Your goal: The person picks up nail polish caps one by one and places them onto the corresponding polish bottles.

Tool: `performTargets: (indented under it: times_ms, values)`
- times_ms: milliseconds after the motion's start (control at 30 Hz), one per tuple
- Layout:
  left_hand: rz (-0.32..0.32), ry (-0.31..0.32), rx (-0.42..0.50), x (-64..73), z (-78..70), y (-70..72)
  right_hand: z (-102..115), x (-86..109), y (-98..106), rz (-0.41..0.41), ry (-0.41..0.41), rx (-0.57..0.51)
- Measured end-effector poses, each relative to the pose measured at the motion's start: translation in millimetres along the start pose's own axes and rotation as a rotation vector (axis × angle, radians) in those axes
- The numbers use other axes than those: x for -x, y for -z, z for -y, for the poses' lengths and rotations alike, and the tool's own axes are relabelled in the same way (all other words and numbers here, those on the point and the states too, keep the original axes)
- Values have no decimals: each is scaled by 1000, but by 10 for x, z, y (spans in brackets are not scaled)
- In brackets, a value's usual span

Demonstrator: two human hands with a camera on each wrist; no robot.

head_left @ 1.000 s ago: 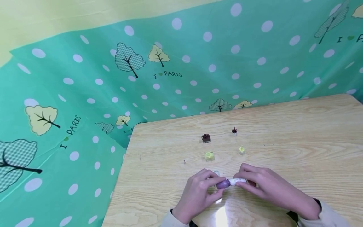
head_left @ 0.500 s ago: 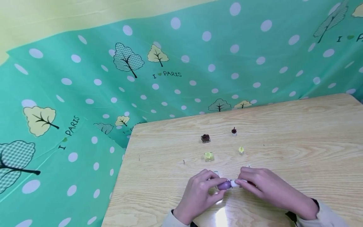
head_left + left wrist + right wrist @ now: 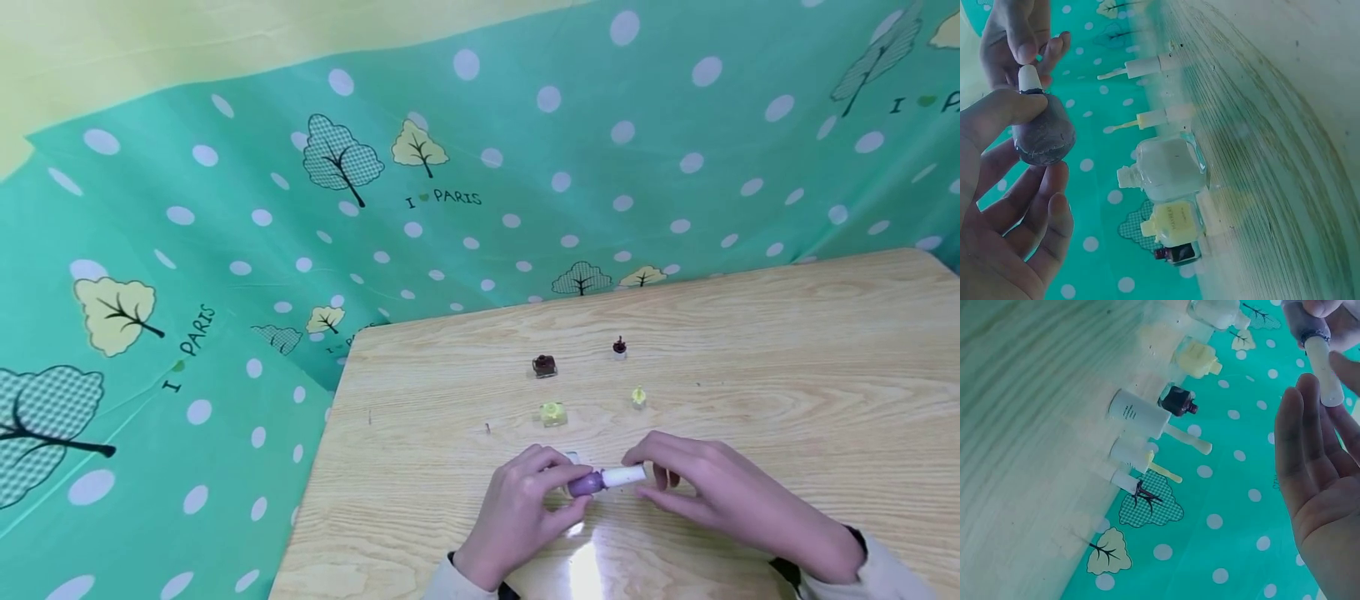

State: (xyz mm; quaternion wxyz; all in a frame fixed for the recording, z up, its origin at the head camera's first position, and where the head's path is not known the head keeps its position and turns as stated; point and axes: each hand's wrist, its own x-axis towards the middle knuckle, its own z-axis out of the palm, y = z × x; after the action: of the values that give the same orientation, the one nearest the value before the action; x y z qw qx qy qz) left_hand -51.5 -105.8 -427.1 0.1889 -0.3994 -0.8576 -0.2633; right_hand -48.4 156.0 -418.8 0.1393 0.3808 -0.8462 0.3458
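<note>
My left hand (image 3: 525,500) holds a purple nail polish bottle (image 3: 587,485) by its sides, thumb and fingers around the glass. The bottle lies sideways above the table, its white cap (image 3: 624,476) on the neck and pointing right. Around the cap's free end is my right hand (image 3: 697,483), its thumb and fingers spread apart. In the right wrist view its fingers (image 3: 1300,425) look fairly straight, with the cap (image 3: 1324,369) between them and the thumb. The left wrist view shows the purple bottle (image 3: 1044,134) resting between thumb and fingertips.
Beyond my hands stand unscrewed bottles of white polish (image 3: 1169,165), yellow polish (image 3: 553,413) and dark red polish (image 3: 544,365). Their caps stand brush-up to the right: white cap (image 3: 1138,415), yellow cap (image 3: 639,397), dark red cap (image 3: 619,348). A green dotted cloth (image 3: 450,225) hangs behind the table.
My right hand's fingers have loosened and spread from the cap, shifting slightly right, so more of the white cap shows. The left hand keeps its hold on the purple bottle.
</note>
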Motion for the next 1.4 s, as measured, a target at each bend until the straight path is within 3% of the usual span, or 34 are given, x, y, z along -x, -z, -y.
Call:
performTargets:
  times_ms: [233,533,867,1100,1400]
  values:
    - [-5,-2,5,7,-9,-4,-2,24,-16,-12,14,7]
    - [-12,-8,0,1,-36,12,58,-1,-9,50,-99,19]
    - [-8,-21,-10,5,-60,9,28,-4,-64,51,-82,42]
    - [-9,-9,-12,23,-31,5,49,17,-20,63,-148,23]
    - [-16,6,-8,25,-8,9,3,30,3,-58,33,15]
